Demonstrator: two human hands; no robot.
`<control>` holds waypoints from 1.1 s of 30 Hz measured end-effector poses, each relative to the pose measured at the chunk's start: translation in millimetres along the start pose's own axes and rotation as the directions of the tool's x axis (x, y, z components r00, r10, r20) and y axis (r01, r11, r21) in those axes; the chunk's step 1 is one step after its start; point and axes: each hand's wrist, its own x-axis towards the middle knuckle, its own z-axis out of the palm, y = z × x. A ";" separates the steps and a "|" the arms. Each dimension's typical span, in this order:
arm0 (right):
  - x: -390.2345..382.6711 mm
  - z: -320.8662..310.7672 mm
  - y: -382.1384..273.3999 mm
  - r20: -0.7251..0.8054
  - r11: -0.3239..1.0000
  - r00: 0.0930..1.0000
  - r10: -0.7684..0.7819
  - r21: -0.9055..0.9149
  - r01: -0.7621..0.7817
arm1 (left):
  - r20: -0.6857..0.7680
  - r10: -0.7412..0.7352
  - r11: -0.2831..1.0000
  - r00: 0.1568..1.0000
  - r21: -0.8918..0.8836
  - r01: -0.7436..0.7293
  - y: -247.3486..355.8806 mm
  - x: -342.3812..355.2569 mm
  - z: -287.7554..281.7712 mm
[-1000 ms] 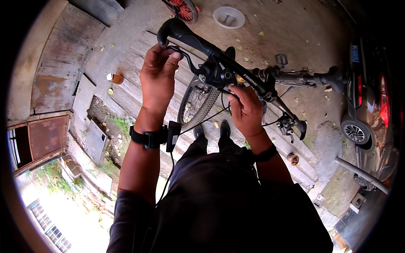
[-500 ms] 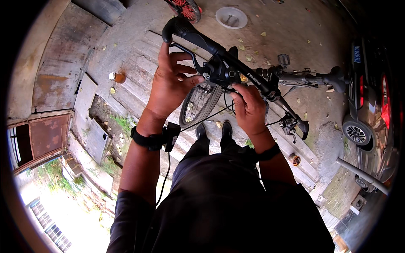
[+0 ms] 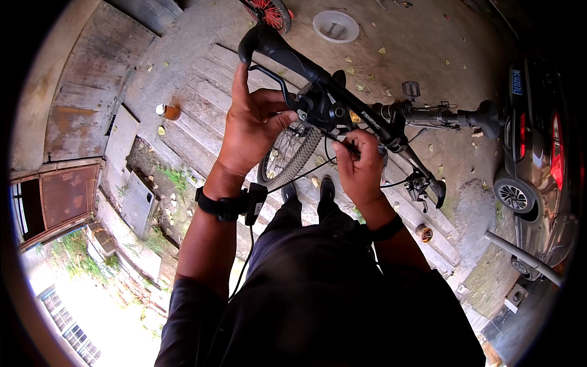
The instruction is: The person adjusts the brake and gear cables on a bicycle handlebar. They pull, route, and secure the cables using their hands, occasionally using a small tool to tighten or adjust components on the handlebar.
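At 10 o'clock an amber jar (image 3: 172, 113) with a white lid sits apart on the floor slabs (image 3: 205, 76). Toward 11 o'clock the left hand (image 3: 249, 134) pinches the inner end of the brake lever (image 3: 280, 79), thumb at a silver fitting and index finger stretched toward the grip's tip, apparently bracing the lever. The bicycle handlebar (image 3: 347, 96) slants from 11 to 3 o'clock, above the front tyre (image 3: 301, 156). Near 2 o'clock the right hand (image 3: 361, 174) has thumb and forefinger drawn together under the bar; what lies between them cannot be told.

The left forearm has room to swing toward the jar. Between the hands space looks tight, with lever and tyre close by. Beyond the bar, a pale basin (image 3: 320, 25) lies near 12 o'clock. An open tin (image 3: 424, 232) flanks the right forearm at 4 o'clock; a parked car (image 3: 516, 165) bounds the 3 o'clock edge.
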 end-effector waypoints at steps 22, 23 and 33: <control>0.3 5.7 -22.1 0.018 0.990 0.998 -0.064 -0.124 0.066 | 0.064 -0.133 0.972 0.989 -0.188 0.143 -16.1 -11.4 2.2; 0.5 7.2 -20.7 0.019 0.991 0.998 -0.067 -0.119 0.068 | 0.076 -0.114 0.975 0.991 -0.182 0.127 -17.5 -12.0 1.7; 1.8 9.0 -26.9 0.080 0.992 0.995 -0.060 -0.108 0.069 | 0.191 -0.216 0.954 0.958 -0.168 0.248 -10.2 -16.3 0.5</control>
